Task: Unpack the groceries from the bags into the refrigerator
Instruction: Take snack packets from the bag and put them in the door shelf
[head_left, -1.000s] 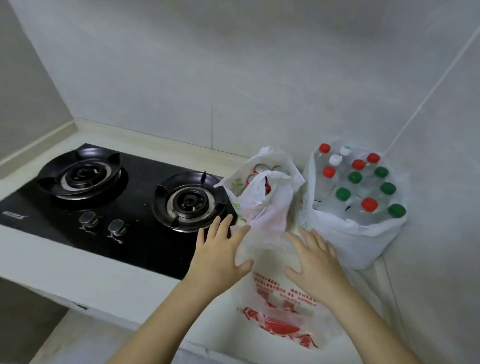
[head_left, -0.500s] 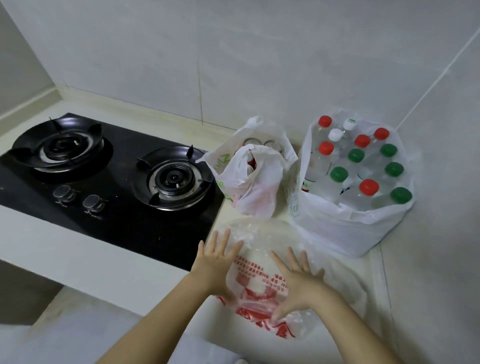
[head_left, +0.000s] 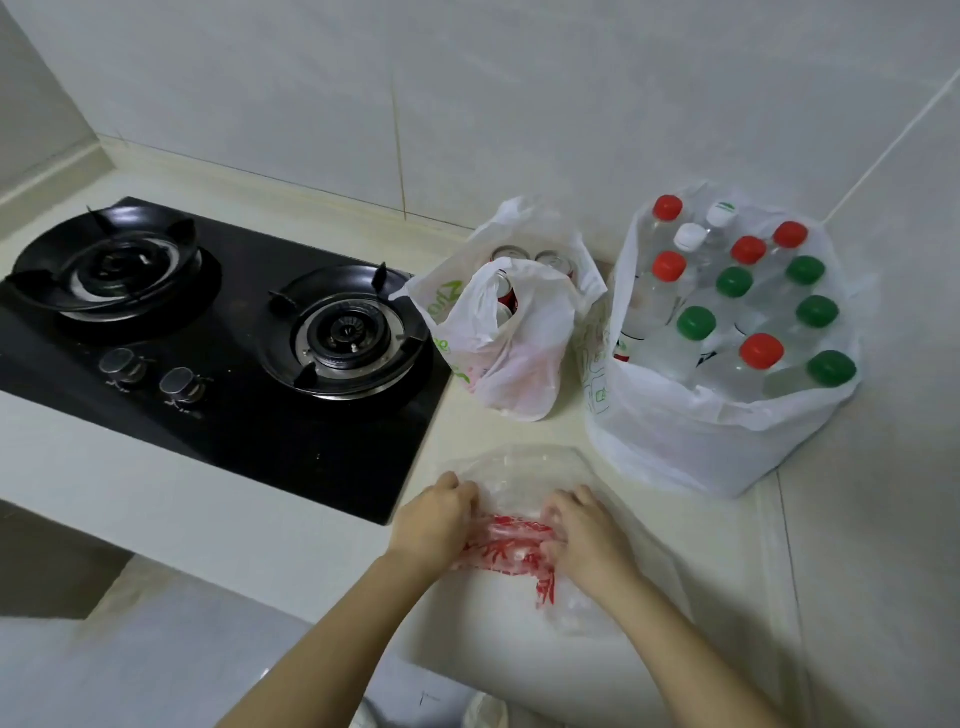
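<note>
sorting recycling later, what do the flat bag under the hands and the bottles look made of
Flat bag: thin clear plastic film with red print; it crumples and the counter shows through. Bottles: clear, glossy plastic by the look, with opaque red, green and white screw caps.

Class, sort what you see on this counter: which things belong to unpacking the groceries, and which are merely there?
Belongs to the job:
bag of bottles
bag of cans
clear printed bag, gathered by left hand and right hand

Merely there:
gas hob
hob knobs
</note>
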